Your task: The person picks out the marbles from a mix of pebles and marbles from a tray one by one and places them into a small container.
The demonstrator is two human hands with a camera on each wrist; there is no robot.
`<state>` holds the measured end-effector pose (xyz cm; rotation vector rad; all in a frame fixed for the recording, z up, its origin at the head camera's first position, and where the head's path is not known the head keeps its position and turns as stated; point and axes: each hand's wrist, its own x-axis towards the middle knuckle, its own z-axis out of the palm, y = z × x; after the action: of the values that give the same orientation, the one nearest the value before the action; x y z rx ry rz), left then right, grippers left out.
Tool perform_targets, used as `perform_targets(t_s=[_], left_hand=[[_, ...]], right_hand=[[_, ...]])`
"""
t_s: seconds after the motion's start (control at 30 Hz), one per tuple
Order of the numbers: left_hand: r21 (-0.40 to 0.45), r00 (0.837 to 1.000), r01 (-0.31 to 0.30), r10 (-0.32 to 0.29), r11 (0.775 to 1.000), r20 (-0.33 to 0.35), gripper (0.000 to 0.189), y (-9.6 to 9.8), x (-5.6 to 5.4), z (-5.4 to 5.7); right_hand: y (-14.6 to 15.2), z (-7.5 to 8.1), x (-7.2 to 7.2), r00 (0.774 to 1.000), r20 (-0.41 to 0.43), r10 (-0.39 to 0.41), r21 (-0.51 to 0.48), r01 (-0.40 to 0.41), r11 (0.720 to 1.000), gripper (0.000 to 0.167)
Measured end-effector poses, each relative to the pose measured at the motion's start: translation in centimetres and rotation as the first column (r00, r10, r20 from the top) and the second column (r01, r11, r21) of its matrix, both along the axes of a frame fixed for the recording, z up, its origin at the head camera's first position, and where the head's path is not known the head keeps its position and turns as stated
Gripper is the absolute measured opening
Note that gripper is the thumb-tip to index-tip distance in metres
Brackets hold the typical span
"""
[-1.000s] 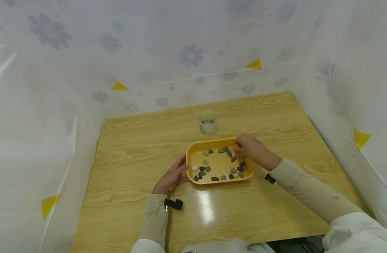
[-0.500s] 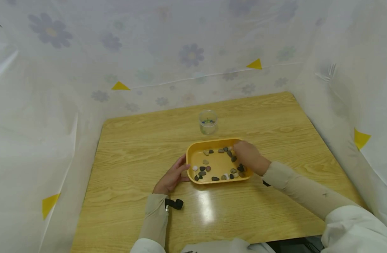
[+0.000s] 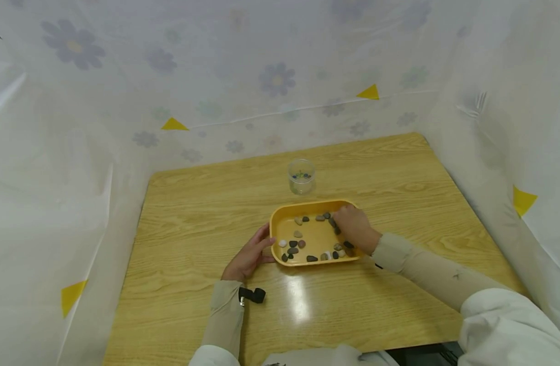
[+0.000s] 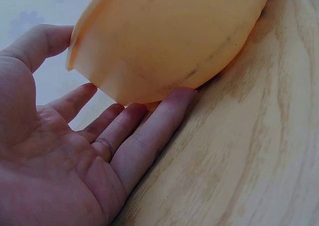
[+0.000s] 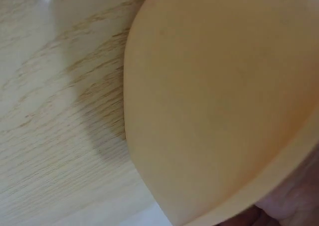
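A yellow plastic tray [image 3: 317, 238] with several grey, black, brown and white pebbles [image 3: 292, 250] lies in the middle of the head view. At its left end my left hand [image 3: 247, 258] holds it. In the left wrist view the thumb is on the rim and the fingers reach along the underside of the tray [image 4: 169, 42]. My right hand [image 3: 354, 226] is down inside the tray's right end, over the pebbles there. Its fingertips are hidden, so I cannot tell what they hold. The tray's outer wall [image 5: 209, 91] covers most of that hand in the right wrist view.
Behind the tray stands a clear plastic cup [image 3: 301, 177] with small blue and green pieces in it. The wooden table [image 3: 202, 213] is enclosed at the back and sides by white flowered sheeting [image 3: 243, 61], marked with yellow triangles.
From the tray's far right corner, my right hand has moved left and inward, deeper over the pebbles. The left hand and tray have stayed in place.
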<state>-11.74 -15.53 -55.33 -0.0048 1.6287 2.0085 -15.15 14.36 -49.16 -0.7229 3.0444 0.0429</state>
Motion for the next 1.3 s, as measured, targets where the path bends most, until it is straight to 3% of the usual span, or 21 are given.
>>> perform_targets(t_s=[0.4, 0.67, 1.03, 1.3], left_hand=[[0.004, 1.000, 0.005, -0.005, 1.000, 0.002, 0.056, 0.0, 0.0, -0.1], [0.004, 1.000, 0.002, -0.002, 1.000, 0.009, 0.057, 0.0, 0.0, 0.1], [0.001, 1.000, 0.003, -0.003, 1.000, -0.001, 0.058, 0.0, 0.0, 0.3], [0.002, 1.000, 0.003, -0.003, 1.000, -0.002, 0.056, 0.0, 0.0, 0.2]], right_hand=[[-0.6, -1.2, -0.5, 0.993, -0.119, 0.007, 0.134, 0.009, 0.991, 0.015], [-0.6, -1.5, -0.6, 0.988, -0.156, 0.018, 0.141, 0.004, 0.990, 0.017], [-0.5, -1.4, -0.7, 0.995, -0.096, 0.019, 0.126, -0.007, 0.992, 0.013], [0.0, -0.8, -0.6, 0.999, 0.015, 0.038, -0.007, -0.038, 0.999, 0.013]])
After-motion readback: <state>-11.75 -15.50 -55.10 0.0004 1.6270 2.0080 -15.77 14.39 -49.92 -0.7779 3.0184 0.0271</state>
